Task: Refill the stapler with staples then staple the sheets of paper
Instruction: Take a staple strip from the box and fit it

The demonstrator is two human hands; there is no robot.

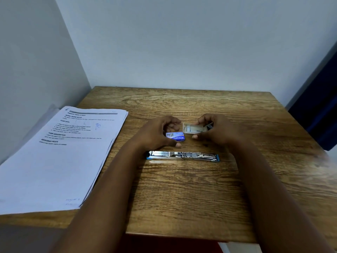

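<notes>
A metal stapler (182, 156) with blue ends lies swung fully open and flat on the wooden table (182, 194), just in front of both hands. My left hand (156, 133) holds the blue outer sleeve of the staple box (176, 136). My right hand (217, 130) holds the pale inner tray of the staple box (193, 129), drawn out of the sleeve and apart from it. Whether staples lie in the tray is too small to tell. A stack of printed paper sheets (60, 157) rests on the table's left side, overhanging its left edge.
White walls close in the table at the back and left. A dark blue object (321, 106) stands at the right beyond the table's edge. Bare wood lies in front of the stapler.
</notes>
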